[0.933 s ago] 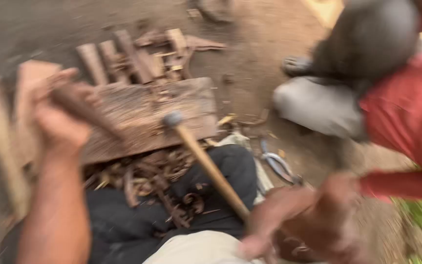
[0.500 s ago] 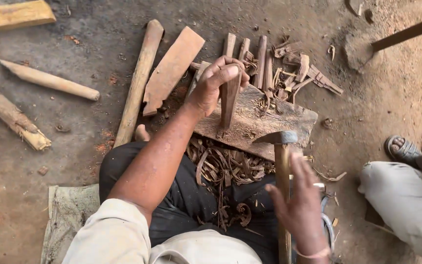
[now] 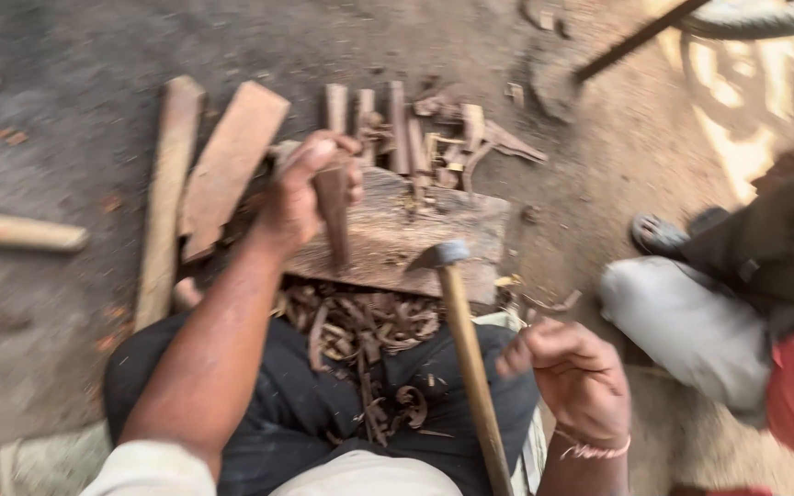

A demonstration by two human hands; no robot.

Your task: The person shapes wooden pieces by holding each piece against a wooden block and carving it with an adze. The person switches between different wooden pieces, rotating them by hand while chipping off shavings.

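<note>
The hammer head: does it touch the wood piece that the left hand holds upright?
Apart. In the head view, the hammer head sits right of the wood piece in the left hand, with bare block showing between them.

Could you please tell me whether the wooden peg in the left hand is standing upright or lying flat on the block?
Upright: the left hand holds the wooden peg on end, its narrow tip down on the wooden block.
</note>
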